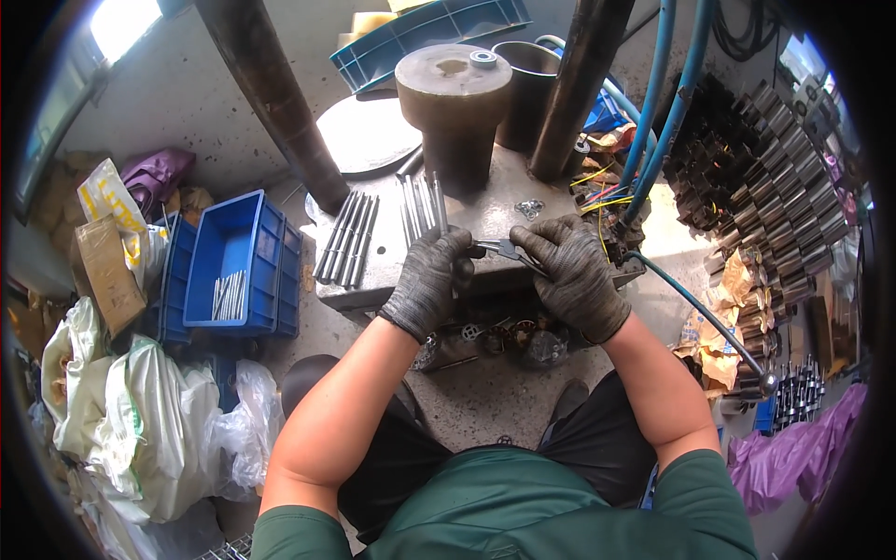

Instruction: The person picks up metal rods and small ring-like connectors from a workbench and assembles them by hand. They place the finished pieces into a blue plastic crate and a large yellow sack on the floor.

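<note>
My left hand [427, 280], in a dark grey work glove, is closed around a thin steel shaft [441, 202] whose upper end sticks out above the fingers. In my gloved right hand [577, 278] is a pair of pliers [511, 249], its narrow jaws pointing left to my left fingertips. What the jaws touch there is too small to make out. Beyond my right hand, a small pile of metal rings [530, 209] lies on the steel press table [481, 219]. Left of my left hand, several steel shafts [347, 241] lie side by side. More shafts [411, 210] lie partly behind that hand.
A thick press ram [455, 112] with a bearing [483, 59] on top stands between two dark columns [271, 93]. Blue bins [241, 261], one with shafts inside, stand left. Blue hoses [667, 103] and a ball-ended lever [767, 383] are right, near stacked metal tubes [793, 177].
</note>
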`<state>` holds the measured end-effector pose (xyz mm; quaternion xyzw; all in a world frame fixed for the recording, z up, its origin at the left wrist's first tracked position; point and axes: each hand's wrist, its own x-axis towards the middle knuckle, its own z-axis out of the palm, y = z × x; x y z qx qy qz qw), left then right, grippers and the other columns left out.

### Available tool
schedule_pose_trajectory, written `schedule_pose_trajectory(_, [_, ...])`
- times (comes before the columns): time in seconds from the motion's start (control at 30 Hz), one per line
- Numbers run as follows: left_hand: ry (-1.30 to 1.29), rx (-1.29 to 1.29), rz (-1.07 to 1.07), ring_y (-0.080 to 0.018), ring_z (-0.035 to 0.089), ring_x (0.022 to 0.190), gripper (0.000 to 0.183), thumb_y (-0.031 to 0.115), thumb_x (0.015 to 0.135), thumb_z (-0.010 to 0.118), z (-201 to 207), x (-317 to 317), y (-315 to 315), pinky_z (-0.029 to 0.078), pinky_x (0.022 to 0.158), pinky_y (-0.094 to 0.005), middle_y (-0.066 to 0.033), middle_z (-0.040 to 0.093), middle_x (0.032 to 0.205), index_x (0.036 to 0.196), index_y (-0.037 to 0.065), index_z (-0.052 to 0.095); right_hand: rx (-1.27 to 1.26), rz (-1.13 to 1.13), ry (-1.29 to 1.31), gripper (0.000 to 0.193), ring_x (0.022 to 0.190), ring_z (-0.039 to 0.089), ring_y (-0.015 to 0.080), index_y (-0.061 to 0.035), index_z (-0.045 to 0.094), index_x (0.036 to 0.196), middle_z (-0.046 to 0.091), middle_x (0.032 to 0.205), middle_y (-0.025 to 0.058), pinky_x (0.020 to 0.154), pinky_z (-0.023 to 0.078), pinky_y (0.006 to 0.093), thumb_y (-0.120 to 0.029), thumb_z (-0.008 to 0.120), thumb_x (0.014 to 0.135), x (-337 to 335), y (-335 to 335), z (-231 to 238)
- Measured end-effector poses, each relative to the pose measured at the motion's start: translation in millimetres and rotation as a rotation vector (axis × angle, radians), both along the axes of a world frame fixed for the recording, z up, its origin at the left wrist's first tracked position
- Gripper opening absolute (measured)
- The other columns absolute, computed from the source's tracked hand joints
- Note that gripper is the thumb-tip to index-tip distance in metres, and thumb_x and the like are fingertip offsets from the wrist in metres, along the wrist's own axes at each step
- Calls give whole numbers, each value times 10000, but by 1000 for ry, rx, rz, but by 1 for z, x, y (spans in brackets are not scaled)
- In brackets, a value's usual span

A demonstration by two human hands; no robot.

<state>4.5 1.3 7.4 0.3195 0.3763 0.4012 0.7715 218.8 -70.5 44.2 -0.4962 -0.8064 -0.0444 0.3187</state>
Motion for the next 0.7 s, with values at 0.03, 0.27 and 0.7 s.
schedule_pose_trajectory(0.03, [-8, -8, 5, -86, 556, 577, 121, 165, 970, 659, -1, 0, 0, 440, 459, -224, -26, 629, 797, 995, 80, 577, 5, 7, -19, 533, 1013, 621, 372, -81, 716, 1219, 702, 1090, 133, 895, 529, 479, -36, 688, 689, 0, 0, 1])
schedule_pose_trajectory(0.27, [38, 28, -40, -91, 558, 558, 126, 152, 967, 665, 1, -2, 1, 445, 448, -230, -43, 656, 816, 998, 74, 572, 18, -3, -82, 496, 1009, 618, 362, -94, 724, 1205, 702, 1079, 115, 889, 516, 484, -40, 679, 714, -1, 0, 3])
schedule_pose_trajectory(0.7, [419, 492, -77, -47, 558, 699, 225, 198, 1033, 569, 1, -14, -2, 456, 629, -204, -16, 665, 822, 1101, 42, 716, -326, -172, 372, 406, 960, 729, 321, -45, 690, 1293, 736, 1048, 211, 864, 572, 393, -81, 676, 888, 21, -3, 9])
